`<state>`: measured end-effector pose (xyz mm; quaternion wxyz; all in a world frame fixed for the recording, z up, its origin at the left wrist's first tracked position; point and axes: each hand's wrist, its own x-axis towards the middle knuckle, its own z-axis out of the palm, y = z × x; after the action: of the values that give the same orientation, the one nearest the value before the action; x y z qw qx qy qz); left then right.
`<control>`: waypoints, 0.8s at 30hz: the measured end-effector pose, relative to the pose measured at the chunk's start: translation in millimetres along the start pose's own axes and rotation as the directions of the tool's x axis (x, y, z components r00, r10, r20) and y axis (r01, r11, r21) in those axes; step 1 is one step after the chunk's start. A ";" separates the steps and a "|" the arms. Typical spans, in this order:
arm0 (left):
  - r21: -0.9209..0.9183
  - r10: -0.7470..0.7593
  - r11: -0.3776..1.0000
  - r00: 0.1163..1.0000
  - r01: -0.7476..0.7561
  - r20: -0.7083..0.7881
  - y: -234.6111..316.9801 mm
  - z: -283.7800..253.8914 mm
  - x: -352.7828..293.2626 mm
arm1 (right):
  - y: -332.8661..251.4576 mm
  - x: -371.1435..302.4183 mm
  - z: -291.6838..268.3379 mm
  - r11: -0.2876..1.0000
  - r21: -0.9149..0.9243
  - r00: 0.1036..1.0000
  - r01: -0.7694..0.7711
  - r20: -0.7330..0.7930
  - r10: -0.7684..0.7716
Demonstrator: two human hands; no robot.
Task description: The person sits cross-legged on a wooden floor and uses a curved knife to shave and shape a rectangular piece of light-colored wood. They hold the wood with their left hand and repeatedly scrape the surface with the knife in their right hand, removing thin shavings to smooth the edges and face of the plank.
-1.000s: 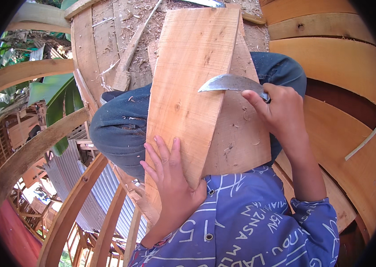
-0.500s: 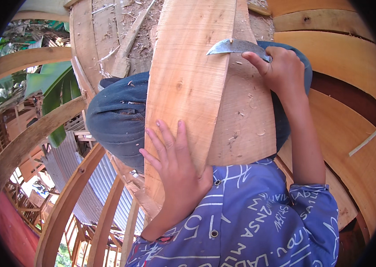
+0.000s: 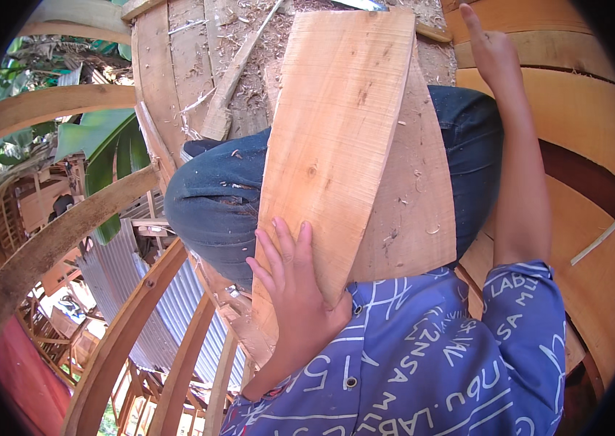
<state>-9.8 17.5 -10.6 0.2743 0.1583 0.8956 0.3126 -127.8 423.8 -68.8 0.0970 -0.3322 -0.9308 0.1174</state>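
A long pale wooden board (image 3: 329,138) lies tilted across my lap, narrowing toward me. My left hand (image 3: 296,280) rests on its near end with the fingers spread flat. Under the board's right side is a wider plank (image 3: 416,196) dusted with shavings. Up at the far right, my right hand (image 3: 495,54) is raised beside the wall planks, one digit stretched out. Its other fingers are hidden or curled, and no tool shows in it. A piece of shiny metal blade (image 3: 362,3) peeks in just beyond the board's far end, cut off by the upper edge.
Shavings litter the floorboards (image 3: 184,65), where a loose wood strip (image 3: 238,76) lies. Curved planks (image 3: 562,109) form a wall on the right. Curved ribs (image 3: 129,320) rise on the left, with corrugated metal sheets (image 3: 129,280) and banana leaves beyond. My bent knees flank the board.
My right hand, earlier holding a curved knife at the board's right edge, has moved up and away. The knife no longer shows in it. The whole view has shifted slightly.
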 end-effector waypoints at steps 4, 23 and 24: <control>0.000 0.008 1.000 1.000 -0.008 0.002 -1.9 2.4 5.8 | -29.5 -84.2 -29.8 0.988 0.128 0.971 -0.083 0.235 0.051; 0.078 0.016 0.997 1.000 -0.016 -0.002 1.4 6.9 6.5 | -48.1 -67.4 4.6 0.984 -0.144 0.976 0.101 0.206 -0.070; 0.091 0.013 0.996 1.000 -0.013 -0.006 0.9 7.7 6.6 | -48.3 -64.3 5.0 0.984 -0.134 0.978 0.119 0.186 -0.093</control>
<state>-10.4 24.8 -17.7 0.2617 0.1753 0.9088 0.2737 -108.9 345.5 -66.5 -0.0053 -0.2763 -0.9582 0.0736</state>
